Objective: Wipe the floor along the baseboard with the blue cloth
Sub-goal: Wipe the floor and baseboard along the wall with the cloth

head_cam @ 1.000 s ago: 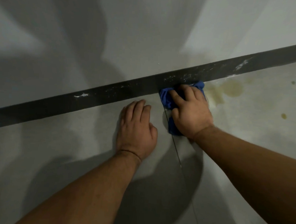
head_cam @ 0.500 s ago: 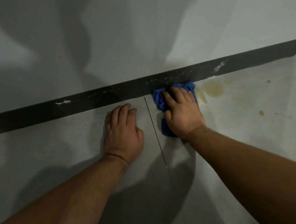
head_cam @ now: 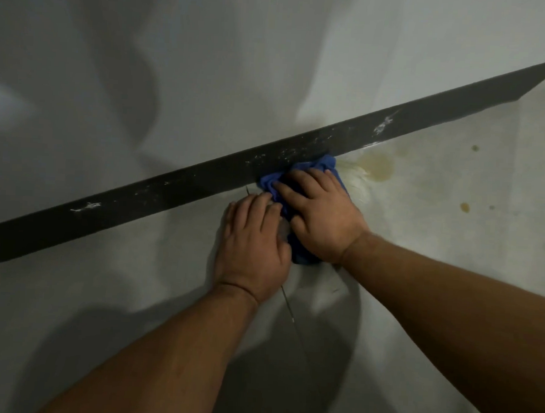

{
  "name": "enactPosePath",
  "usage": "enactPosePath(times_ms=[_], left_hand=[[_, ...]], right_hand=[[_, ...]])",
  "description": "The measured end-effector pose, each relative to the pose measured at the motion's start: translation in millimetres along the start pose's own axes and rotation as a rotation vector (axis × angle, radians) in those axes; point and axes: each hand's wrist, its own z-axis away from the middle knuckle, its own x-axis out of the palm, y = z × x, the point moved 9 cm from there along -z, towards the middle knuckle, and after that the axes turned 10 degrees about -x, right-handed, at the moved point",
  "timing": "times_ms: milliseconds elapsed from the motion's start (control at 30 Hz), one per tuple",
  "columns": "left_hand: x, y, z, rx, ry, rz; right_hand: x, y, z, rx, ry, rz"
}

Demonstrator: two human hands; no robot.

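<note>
The blue cloth (head_cam: 325, 165) lies bunched on the grey floor (head_cam: 134, 293), its far edge touching the dark baseboard (head_cam: 171, 188). My right hand (head_cam: 321, 215) lies on the cloth, fingers curled into its folds and pointing at the baseboard. My left hand (head_cam: 253, 240) rests flat on the floor right beside it, fingers together, its inner edge against the cloth and the right hand. Most of the cloth is hidden under my right hand.
A yellowish stain (head_cam: 375, 169) marks the floor just right of the cloth, and small brown spots (head_cam: 464, 207) lie farther right. White scuffs (head_cam: 383, 127) streak the baseboard. A tile joint (head_cam: 291, 311) runs toward me. The grey wall (head_cam: 241, 62) rises behind.
My left hand has slid right along the floor until it touches the cloth and my right hand. The right hand stays on the cloth by the baseboard.
</note>
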Motion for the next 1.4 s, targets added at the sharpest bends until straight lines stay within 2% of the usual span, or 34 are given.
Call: enactPosePath(times_ms=[67,200,267,500,567,767,900,1000,1133,1233,1400], left_hand=[[1,-1,0,-0.004,0.001,-0.005],[4,-2,0,-0.003,-0.008,0.006],[5,-3,-1,-0.01,-0.012,0.0],[6,-2,-1,-0.007,-0.01,-0.041],[6,-2,-1,-0.002,-0.011,-0.032],[6,-1,-2,-0.017,-0.028,-0.027],[7,0,-2,-0.01,-0.027,-0.035],[7,0,-2,-0.007,-0.013,-0.046],[5,0,-1,-0.009,-0.01,-0.024],[6,-1,-1,-0.016,-0.021,-0.022],[4,4,-2,-0.015,-0.038,-0.061]], right_hand=[[-2,13,2,0.03,0.013,0.011],[-8,57,22,0.252,0.089,0.018],[-8,61,35,0.301,0.105,0.015],[-2,31,21,0.097,0.05,-0.018],[-4,44,15,0.121,0.056,-0.005],[-1,74,56,0.381,0.133,-0.019],[13,49,59,0.275,0.064,0.003],[5,61,41,0.197,0.068,0.004],[-7,106,48,0.36,0.109,-0.014],[-5,105,73,0.46,0.157,-0.028],[2,83,68,0.33,0.104,0.0]])
